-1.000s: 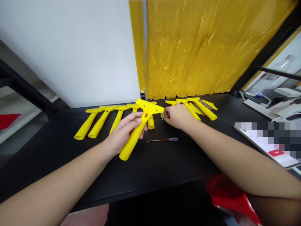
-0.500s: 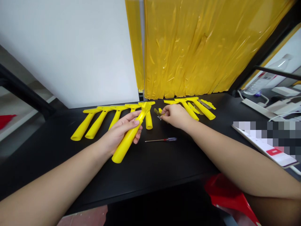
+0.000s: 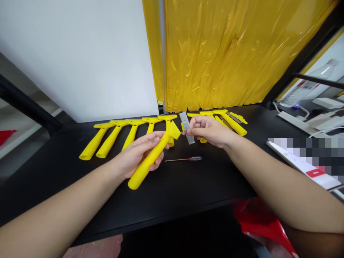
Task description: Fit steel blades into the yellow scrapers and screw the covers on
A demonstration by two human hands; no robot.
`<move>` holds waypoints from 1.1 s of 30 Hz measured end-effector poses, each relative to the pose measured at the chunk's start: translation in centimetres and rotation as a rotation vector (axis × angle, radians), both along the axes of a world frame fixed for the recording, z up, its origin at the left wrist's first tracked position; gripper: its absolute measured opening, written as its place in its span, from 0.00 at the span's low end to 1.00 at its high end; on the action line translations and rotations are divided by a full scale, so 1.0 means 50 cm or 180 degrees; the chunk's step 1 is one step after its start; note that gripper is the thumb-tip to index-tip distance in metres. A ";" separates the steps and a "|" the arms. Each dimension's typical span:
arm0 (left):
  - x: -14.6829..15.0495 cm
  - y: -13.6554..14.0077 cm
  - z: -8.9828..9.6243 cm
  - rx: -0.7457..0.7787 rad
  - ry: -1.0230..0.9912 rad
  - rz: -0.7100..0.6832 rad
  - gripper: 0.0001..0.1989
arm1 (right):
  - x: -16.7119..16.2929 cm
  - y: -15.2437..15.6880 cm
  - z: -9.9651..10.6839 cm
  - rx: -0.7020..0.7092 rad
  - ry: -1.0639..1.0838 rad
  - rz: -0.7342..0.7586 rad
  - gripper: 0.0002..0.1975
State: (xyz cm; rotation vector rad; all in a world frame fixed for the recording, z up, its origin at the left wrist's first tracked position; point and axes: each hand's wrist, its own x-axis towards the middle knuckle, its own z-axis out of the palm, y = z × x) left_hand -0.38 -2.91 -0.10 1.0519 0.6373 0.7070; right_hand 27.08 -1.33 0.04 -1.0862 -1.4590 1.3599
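My left hand (image 3: 145, 152) is wrapped round the handle of a yellow plastic scraper (image 3: 147, 165), its wide head pointing up and to the right. Between the fingertips of my right hand (image 3: 206, 129) is a flat grey metal blade (image 3: 186, 125), held nearly upright just right of the scraper's head. Blade and head are apart. A screwdriver (image 3: 188, 158) with a clear purplish handle lies on the table below my right hand. Small metal bits, too small to make out, lie behind the blade.
Several yellow scrapers (image 3: 92, 143) stand in a row at the back left. More yellow scrapers (image 3: 233, 123) and loose flat parts lie at the back right of the black table (image 3: 161, 204). A white box (image 3: 298, 161), cables and a plastic bottle (image 3: 309, 86) are on the right.
My right hand has lifted the blade off the table and turned it upright beside the scraper. My left hand has rotated the scraper so that its head faces the blade.
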 end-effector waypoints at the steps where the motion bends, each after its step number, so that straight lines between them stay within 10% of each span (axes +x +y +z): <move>1: 0.000 -0.001 -0.001 -0.0002 0.0039 -0.0021 0.20 | -0.002 -0.004 0.003 -0.0025 0.0088 0.0075 0.15; 13: 0.000 -0.012 0.001 0.0397 0.0661 -0.0224 0.28 | 0.002 -0.018 0.024 -0.0557 0.0519 0.0688 0.18; 33: 0.001 -0.010 -0.001 0.0383 0.0713 -0.0483 0.25 | 0.000 -0.020 0.012 -0.0114 0.0018 0.0919 0.14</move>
